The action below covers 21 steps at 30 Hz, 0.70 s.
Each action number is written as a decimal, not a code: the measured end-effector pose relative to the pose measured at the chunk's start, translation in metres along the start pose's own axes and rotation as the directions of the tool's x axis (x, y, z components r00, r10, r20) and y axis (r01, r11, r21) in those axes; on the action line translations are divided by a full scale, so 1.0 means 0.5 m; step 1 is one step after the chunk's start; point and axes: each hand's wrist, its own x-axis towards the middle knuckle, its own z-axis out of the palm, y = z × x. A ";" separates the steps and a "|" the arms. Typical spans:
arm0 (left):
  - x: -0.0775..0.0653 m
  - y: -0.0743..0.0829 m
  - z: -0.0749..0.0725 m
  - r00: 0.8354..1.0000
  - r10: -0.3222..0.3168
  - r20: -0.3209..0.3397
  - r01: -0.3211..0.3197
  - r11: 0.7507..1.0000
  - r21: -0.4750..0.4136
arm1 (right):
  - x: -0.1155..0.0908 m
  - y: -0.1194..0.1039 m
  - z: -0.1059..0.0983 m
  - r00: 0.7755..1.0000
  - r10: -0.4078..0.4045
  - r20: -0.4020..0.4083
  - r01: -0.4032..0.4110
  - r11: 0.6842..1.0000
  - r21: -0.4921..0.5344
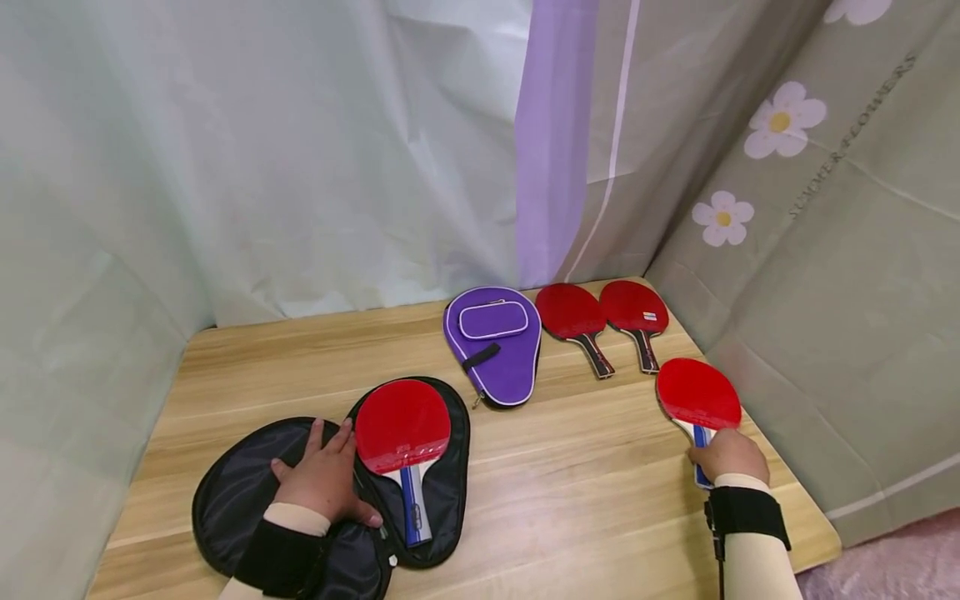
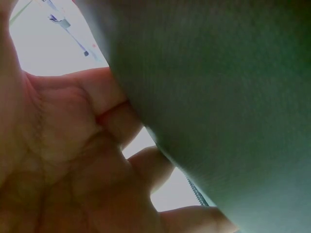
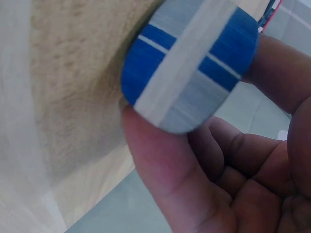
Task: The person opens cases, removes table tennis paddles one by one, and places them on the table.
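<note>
At the right of the table, my right hand [image 1: 731, 458] grips the blue-and-white handle of a red table tennis paddle [image 1: 700, 393]. The right wrist view shows the striped butt end of that handle [image 3: 187, 68] between thumb and fingers. My left hand [image 1: 322, 477] rests with spread fingers on an unfolded black paddle case [image 1: 243, 492], over its left half. Dark material of the case [image 2: 218, 97] covers the fingertips in the left wrist view. A second red paddle [image 1: 402, 425] with a blue-and-white handle lies on the case's right half, just right of my left hand.
A purple paddle case [image 1: 510, 367] with a small pocket lies at the back of the wooden table [image 1: 570, 508]. Beside it lie a red paddle with a dark handle [image 1: 570, 310] and another like it [image 1: 630, 304]. Curtains [image 1: 337, 167] hang behind and on both sides.
</note>
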 end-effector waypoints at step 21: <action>-0.008 -0.002 0.003 0.999 0.009 -0.038 -0.009 1.000 -0.001 | -0.012 -0.022 -0.013 0.998 0.053 0.036 -0.051 0.998 -0.042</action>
